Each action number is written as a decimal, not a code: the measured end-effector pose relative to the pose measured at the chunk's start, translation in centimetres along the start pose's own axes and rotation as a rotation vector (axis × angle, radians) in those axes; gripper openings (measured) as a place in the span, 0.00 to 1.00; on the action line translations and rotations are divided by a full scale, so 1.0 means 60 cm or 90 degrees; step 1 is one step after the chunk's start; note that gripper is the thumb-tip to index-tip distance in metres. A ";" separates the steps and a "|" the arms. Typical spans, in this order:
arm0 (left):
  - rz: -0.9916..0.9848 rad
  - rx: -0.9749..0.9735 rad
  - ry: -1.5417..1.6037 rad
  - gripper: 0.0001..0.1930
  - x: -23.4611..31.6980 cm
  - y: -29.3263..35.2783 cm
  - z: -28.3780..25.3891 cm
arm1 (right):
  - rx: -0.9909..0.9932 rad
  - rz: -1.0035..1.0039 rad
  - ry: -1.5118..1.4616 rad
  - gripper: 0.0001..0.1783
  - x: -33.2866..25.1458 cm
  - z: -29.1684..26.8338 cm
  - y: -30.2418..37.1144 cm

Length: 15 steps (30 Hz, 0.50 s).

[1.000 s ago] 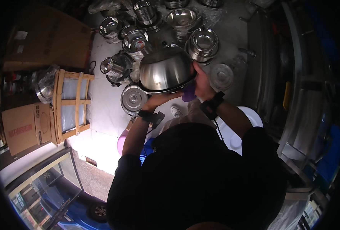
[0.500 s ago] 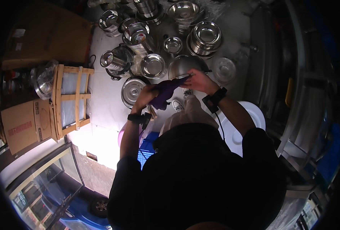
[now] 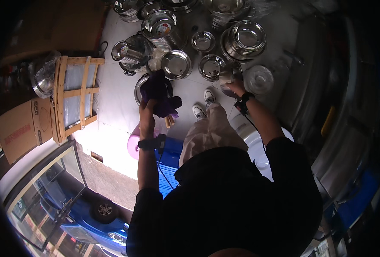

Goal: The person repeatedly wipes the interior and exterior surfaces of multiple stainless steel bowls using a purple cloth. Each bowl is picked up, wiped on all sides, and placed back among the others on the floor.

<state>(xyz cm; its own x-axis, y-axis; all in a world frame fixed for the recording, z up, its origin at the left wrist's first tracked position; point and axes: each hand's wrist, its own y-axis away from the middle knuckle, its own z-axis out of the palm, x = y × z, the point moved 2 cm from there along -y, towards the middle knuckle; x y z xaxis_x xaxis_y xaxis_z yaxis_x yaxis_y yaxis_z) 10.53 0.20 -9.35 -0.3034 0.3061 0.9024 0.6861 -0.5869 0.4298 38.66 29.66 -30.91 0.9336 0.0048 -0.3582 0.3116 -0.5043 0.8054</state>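
Note:
A bunched dark purple cloth hangs from my left hand, which is closed around it. Below the cloth, part of a round steel lid lies on the floor, mostly hidden. On the other side my right hand grips a steel bowl, turned on its side just off a stack of basins. A shallow steel bowl sits on the floor beside it, and another steel bowl lies nearer the cloth.
Stacked steel basins and pots stand ahead. A wooden crate and cardboard box line the left. A blue basket and a white plastic tub flank my legs. A clear round lid lies at right.
My right hand has let go of the cloth and moved right with the steel bowl, tipping it on its side. My left hand keeps the cloth, now bunched. A floor bowl has come into sight.

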 end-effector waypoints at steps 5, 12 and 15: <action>0.013 0.084 0.031 0.17 0.003 -0.020 -0.004 | 0.197 -0.311 0.180 0.15 -0.006 0.031 -0.036; 0.051 0.065 -0.209 0.21 -0.089 -0.050 -0.032 | 0.070 -0.286 0.359 0.12 -0.013 0.090 -0.171; -0.090 0.147 0.148 0.23 -0.119 -0.064 -0.027 | 0.090 -0.311 0.442 0.14 -0.014 0.125 -0.239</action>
<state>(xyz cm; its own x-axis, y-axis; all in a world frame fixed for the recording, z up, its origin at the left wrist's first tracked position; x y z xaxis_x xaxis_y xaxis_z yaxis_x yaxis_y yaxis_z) 9.02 -0.94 -17.42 -0.5304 0.1777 0.8289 0.7496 -0.3585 0.5565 32.07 30.38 -45.70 0.6112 0.7534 -0.2424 0.7253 -0.4106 0.5526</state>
